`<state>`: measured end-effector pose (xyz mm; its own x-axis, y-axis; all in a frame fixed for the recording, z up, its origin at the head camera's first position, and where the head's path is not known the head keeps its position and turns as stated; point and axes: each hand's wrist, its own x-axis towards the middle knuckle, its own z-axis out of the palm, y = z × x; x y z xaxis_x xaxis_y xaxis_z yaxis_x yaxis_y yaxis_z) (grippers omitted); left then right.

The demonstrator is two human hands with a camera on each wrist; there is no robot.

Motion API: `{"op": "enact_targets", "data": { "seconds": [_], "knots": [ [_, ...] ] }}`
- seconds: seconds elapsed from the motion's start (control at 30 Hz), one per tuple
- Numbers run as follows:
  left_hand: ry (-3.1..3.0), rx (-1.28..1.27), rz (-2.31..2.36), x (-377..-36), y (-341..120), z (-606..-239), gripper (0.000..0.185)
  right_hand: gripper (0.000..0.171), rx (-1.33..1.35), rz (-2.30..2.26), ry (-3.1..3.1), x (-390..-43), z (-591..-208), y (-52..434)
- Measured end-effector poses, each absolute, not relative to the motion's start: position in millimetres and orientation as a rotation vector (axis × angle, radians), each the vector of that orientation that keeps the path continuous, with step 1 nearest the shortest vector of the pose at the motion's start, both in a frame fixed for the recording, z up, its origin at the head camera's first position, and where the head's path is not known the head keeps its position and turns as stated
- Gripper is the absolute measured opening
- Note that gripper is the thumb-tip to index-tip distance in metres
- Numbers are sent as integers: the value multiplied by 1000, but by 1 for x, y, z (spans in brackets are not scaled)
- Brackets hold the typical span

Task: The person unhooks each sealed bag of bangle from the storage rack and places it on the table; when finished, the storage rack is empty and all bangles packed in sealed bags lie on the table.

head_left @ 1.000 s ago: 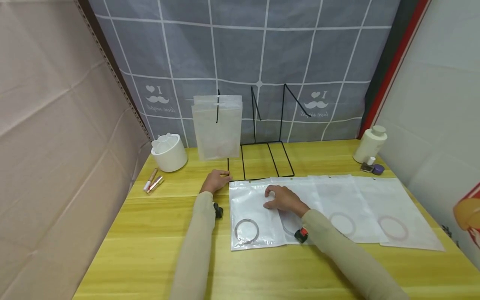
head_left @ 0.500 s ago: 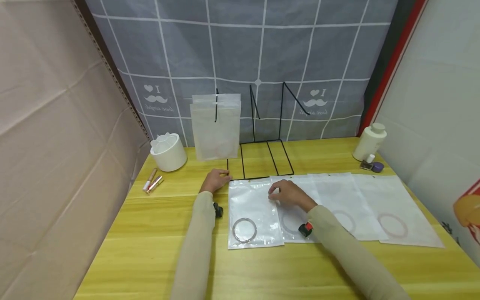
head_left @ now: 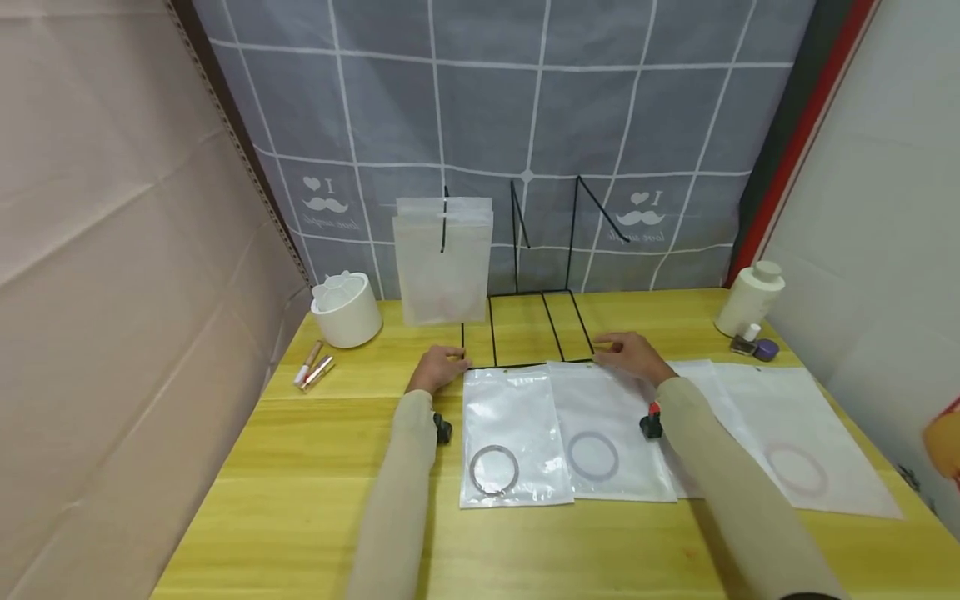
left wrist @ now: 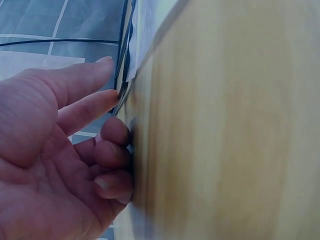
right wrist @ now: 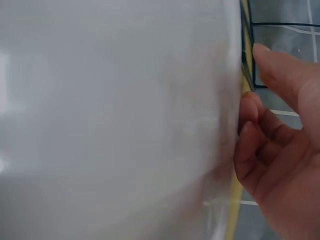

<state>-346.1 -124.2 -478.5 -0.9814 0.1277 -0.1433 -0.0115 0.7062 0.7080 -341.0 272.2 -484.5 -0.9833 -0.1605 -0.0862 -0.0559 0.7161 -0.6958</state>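
A black wire display rack [head_left: 561, 360] stands at the back of the table, with upright hooks rising from its flat base. My left hand [head_left: 437, 368] is at the base's front left corner; its thumb and index finger pinch the wire, the other fingers curled against the table. At the front right corner, my right hand [head_left: 633, 354] has thumb and curled fingers around the wire. In front lie several frosted zip bags, each of those seen plainly with a ring-shaped item: a left one [head_left: 517, 417], a second [head_left: 603, 433] and one at the far right [head_left: 806, 417]. My right forearm partly covers another.
More frosted bags [head_left: 442, 275] hang from the rack's left hook. Left of it are a white pot [head_left: 347, 312] and two cosmetic tubes [head_left: 317, 372]. A white bottle [head_left: 750, 298], a small dark bottle [head_left: 745, 342] and a purple lid [head_left: 766, 350] stand back right.
My right hand has moved from above the left bags, back and to the right, to the rack's front right corner. The left hand stays at the left corner. The view has shifted slightly.
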Motion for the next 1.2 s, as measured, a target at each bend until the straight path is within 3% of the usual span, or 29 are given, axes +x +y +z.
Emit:
{"op": "enact_targets", "data": {
  "seconds": [0.13,0.53,0.73,0.83,1.0,1.2],
  "knots": [
    [2733,90,1132,-343,-122,-477,43,60,-181,-1020,2773,-346,-491,273],
    [2806,227,1077,-354,-134,-470,44,60,-113,-1094,2729,-352,-492,274],
    [3099,337,1674,-350,-152,-433,21,59,-128,-1112,2706,-352,-493,272],
    [3170,368,1983,-356,-160,-404,18,59,-140,-1104,2712,-352,-493,273],
    [2944,433,2120,-373,-172,-371,31,57,-134,-1120,2705,-351,-492,274],
    [2632,456,2117,-387,-182,-369,43,56,-115,-1120,2694,-349,-490,271]
  ]
}}
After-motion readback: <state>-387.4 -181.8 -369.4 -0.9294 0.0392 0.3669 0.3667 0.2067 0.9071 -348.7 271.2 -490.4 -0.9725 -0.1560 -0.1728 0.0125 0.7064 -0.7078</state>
